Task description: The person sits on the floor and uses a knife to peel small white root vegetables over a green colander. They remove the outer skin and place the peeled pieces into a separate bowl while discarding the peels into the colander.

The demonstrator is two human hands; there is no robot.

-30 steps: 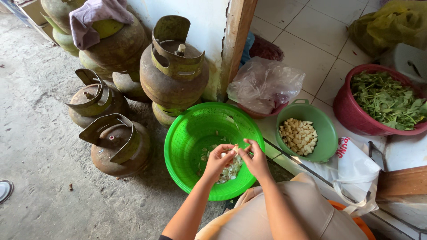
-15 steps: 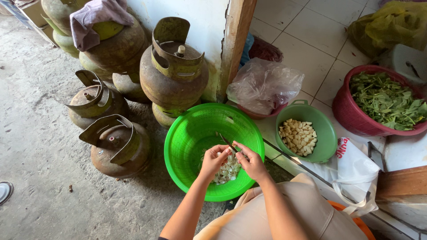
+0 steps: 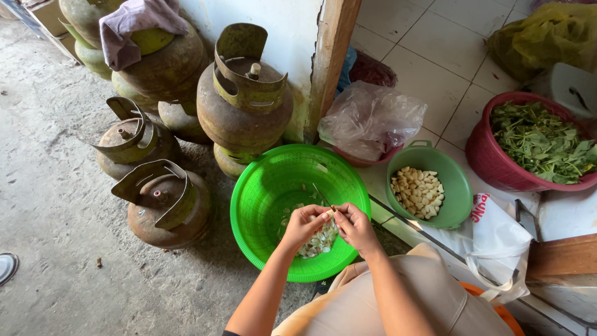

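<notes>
Both my hands meet over a bright green plastic basket (image 3: 261, 186) on the floor. My left hand (image 3: 303, 225) pinches a small pale garlic clove (image 3: 329, 214) at its fingertips. My right hand (image 3: 356, 229) is closed right beside it, with a thin knife blade (image 3: 320, 194) sticking up and to the left from between the two hands. Under my hands, papery garlic skins (image 3: 317, 244) lie heaped in the basket. To the right stands a smaller green bowl (image 3: 457, 186) with peeled garlic cloves (image 3: 418, 190) in it.
Several rusty gas cylinders (image 3: 244, 106) stand to the left and behind the basket, one with a cloth (image 3: 134, 25) on top. A wooden post (image 3: 329, 56), a clear plastic bag (image 3: 370, 118), a red basin of green leaves (image 3: 535, 143) and a white bag (image 3: 497, 239) lie right.
My hands stay together over the green basket, shifting only slightly while working the clove. The view has barely moved.
</notes>
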